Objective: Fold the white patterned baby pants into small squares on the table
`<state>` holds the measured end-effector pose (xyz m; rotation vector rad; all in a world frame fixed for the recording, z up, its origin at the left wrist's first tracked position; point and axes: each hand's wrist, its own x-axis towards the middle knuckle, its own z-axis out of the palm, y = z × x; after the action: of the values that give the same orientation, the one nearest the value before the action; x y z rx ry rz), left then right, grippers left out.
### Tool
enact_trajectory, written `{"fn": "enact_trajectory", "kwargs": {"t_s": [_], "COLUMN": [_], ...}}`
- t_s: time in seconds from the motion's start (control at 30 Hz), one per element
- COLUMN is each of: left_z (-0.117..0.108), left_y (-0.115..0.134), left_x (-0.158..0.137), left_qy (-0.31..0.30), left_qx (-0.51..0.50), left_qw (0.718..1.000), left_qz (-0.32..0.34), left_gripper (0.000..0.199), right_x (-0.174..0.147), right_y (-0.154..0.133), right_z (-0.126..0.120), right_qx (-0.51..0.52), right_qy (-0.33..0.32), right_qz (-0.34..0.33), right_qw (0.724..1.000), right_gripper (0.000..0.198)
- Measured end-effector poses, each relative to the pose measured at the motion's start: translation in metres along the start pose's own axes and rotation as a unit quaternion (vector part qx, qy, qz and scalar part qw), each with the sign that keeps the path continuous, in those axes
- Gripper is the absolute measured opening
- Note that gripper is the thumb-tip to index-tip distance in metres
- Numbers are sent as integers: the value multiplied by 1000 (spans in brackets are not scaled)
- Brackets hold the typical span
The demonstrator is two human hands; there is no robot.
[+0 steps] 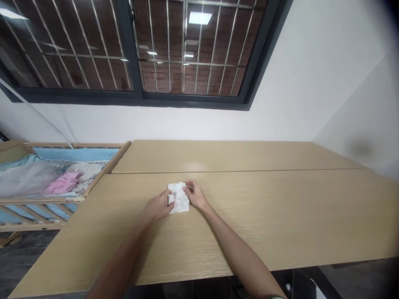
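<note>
A small, flat white packet (180, 200) with a little printing on its face and a crinkled surface is on the wooden tabletop, left of the middle. My left hand (158, 206) grips its left edge, the thumb lying over the front near the lower corner. At the upper right corner, my right hand (195, 194) is closed, with thumb and forefinger pinching the packet's edge. What the packet contains cannot be seen.
The light wooden table (280, 207) runs wide to the right, with a seam across its back. Beyond its left side stands a wooden cot (37, 202) holding bedding and a pink cloth (64, 182). A barred window (193, 50) is set in the wall (311, 70) behind.
</note>
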<state>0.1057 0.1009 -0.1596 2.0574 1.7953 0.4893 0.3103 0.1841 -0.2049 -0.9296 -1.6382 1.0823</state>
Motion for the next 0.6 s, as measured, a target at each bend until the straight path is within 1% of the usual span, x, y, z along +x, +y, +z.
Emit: {"fn": "enact_trajectory", "kwargs": {"t_s": [0.07,0.13,0.2,0.23,0.27,0.3,0.37,0.4,0.47,0.5,0.53,0.6], "left_z": [-5,-4,7,17,29,43,72,84,101,106,108,108], "left_y": [7,21,43,55,67,78,93,98,100,100,98,95], "left_x": [-6,-17,-34,-44,-53,-62,-75,-79,-82,-83,-82,-81], "left_qy": [17,39,66,84,113,151,210,225,228,222,216,215], "left_qx": [23,43,67,81,102,120,142,146,149,149,147,135], "left_qw": [1000,998,996,993,988,981,967,963,962,964,965,967], "left_qz": [5,9,11,12,13,13,16,17,12,7,4,2], "left_gripper": [34,35,40,44,49,54,62,64,64,64,64,64], "right_x": [-1,-3,-6,-9,-12,-17,-27,-31,-38,-39,-38,-30], "right_y": [-4,-13,-26,-34,-43,-51,-65,-70,-73,-72,-69,-59], "right_z": [0,-2,-6,-8,-10,-11,-9,-7,-1,2,3,2], "right_qx": [-10,-42,-97,-127,-155,-180,-219,-234,-262,-274,-287,-308], "right_qy": [3,29,54,52,31,-8,-118,-178,-278,-311,-331,-337], "right_qz": [-4,-19,-64,-98,-134,-167,-209,-217,-217,-212,-204,-188], "right_qw": [1000,999,992,986,978,969,946,931,898,885,875,869], "right_gripper": [31,30,29,30,32,34,41,43,45,45,44,43]}}
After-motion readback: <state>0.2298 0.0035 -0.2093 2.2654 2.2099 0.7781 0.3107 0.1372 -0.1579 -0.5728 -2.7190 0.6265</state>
